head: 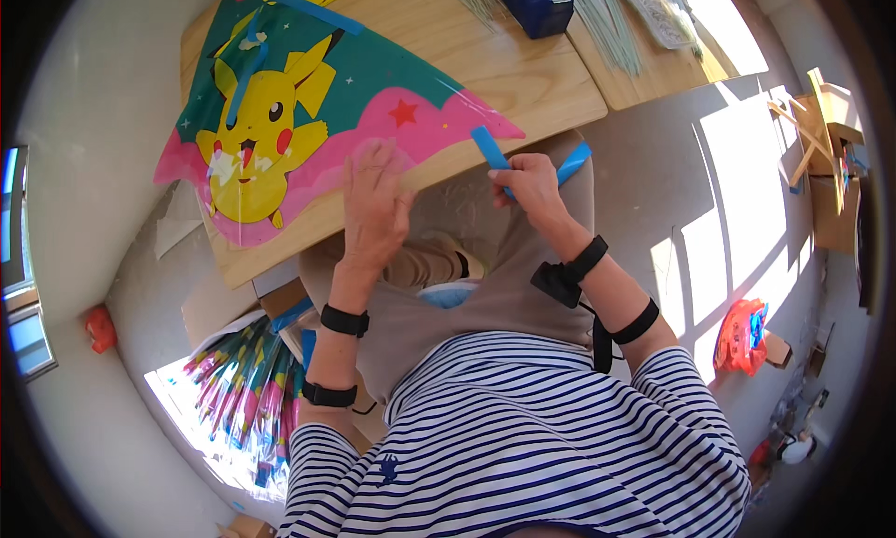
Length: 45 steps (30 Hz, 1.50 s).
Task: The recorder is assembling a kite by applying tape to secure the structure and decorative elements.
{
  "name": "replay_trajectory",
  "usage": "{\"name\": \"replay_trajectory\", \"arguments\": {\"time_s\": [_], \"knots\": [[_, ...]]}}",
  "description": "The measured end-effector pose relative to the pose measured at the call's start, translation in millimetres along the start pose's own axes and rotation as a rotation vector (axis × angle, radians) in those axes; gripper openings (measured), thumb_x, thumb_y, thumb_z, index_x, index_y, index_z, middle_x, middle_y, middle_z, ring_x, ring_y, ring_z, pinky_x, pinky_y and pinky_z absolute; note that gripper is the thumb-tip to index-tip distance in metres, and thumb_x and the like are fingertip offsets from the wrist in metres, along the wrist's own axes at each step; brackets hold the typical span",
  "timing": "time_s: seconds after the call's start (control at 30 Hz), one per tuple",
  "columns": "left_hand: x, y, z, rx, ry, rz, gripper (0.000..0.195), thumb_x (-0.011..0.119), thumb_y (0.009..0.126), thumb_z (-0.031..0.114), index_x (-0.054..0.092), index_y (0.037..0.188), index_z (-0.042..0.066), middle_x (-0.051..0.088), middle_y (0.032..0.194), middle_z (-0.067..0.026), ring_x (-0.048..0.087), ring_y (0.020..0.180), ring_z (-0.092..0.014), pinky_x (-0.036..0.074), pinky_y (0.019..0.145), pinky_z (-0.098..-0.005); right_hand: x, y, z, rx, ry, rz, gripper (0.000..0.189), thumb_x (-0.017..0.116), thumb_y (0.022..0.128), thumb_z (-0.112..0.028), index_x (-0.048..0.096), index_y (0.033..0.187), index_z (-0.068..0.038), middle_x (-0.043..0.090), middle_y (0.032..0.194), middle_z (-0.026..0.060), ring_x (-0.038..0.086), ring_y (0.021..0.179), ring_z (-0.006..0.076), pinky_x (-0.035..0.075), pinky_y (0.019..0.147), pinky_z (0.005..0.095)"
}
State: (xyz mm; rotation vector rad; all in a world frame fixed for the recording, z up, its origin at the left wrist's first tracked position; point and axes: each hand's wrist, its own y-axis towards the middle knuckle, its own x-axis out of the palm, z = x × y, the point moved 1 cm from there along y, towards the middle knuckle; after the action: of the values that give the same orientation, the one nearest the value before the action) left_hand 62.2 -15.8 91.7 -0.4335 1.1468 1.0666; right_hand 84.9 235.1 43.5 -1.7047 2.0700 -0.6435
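Observation:
A roughly triangular plastic film kite sail (336,111) lies on the wooden table (490,69) before me, printed with a yellow cartoon character on teal and pink. My left hand (378,202) rests flat with extended fingers on the sail's pink near edge, holding nothing. Just past the table's front edge, my right hand (533,186) pinches blue ribbon (488,146), with one end sticking out on each side of the fist. Whether that is one folded piece or two is hidden by the fingers. Another blue strip (318,13) lies across the sail's upper part.
A blue tape dispenser (542,9) stands at the table's back, near bundles of thin pale rods (605,27) and a clear plastic container (658,13). Many folded printed sails (245,391) hang low at my left. A red plastic bag (742,338) sits on the floor at right.

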Motion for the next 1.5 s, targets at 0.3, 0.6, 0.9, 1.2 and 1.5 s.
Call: {"name": "replay_trajectory", "arguments": {"time_s": [0.3,0.6,0.9,1.2,1.5], "knots": [[66,19,75,0.140,-0.106,-0.009,0.054,0.061,0.079,-0.005,0.058,0.133,-0.004,0.054,0.143,-0.0206,0.044,0.140,-0.036,0.029,0.120,-0.0527,-8,7,1,-0.020,0.045,-0.034,0.016,0.071,0.085,-0.003,0.067,0.073,0.006,0.066,0.065,0.0115,0.065,0.053,0.0173,0.055,0.049,0.0307],[55,26,89,-0.150,-0.421,0.092,0.037,0.070,0.082,0.002,0.063,0.118,-0.005,0.065,0.120,-0.0176,0.063,0.106,-0.032,0.049,0.095,-0.0450,-5,-17,-6,-0.824,-0.688,0.301,0.007,0.070,0.080,-0.006,0.066,0.080,0.000,0.065,0.072,0.0103,0.065,0.064,0.0254,0.050,0.058,0.0379],[38,28,90,-0.787,-1.458,0.047,0.021,0.075,0.090,0.009,0.066,0.105,-0.002,0.070,0.093,-0.0073,0.067,0.080,-0.013,0.055,0.071,-0.0260,0,-45,-29,-1.352,-0.999,0.350,0.017,0.066,0.070,-0.007,0.063,0.086,-0.002,0.061,0.080,0.0082,0.061,0.073,0.0250,0.046,0.065,0.0377],[-18,21,46,-0.663,-1.382,0.288,0.019,0.067,0.093,-0.002,0.067,0.111,-0.001,0.070,0.096,-0.0073,0.068,0.083,-0.015,0.059,0.074,-0.0306,14,-56,-34,-1.308,-0.801,0.328,0.024,0.068,0.074,-0.003,0.067,0.099,0.000,0.063,0.085,0.0100,0.062,0.077,0.0279,0.045,0.068,0.0390],[-217,-1,-19,-0.384,-0.581,0.331,0.018,0.063,0.096,0.000,0.067,0.114,0.002,0.069,0.097,-0.0045,0.061,0.081,-0.008,0.050,0.069,-0.0223,42,-75,32,-0.732,-1.007,-0.732,0.038,0.075,0.082,-0.017,0.068,0.117,-0.003,0.058,0.125,0.0177,0.051,0.126,0.0363,0.041,0.108,0.0504]]}}
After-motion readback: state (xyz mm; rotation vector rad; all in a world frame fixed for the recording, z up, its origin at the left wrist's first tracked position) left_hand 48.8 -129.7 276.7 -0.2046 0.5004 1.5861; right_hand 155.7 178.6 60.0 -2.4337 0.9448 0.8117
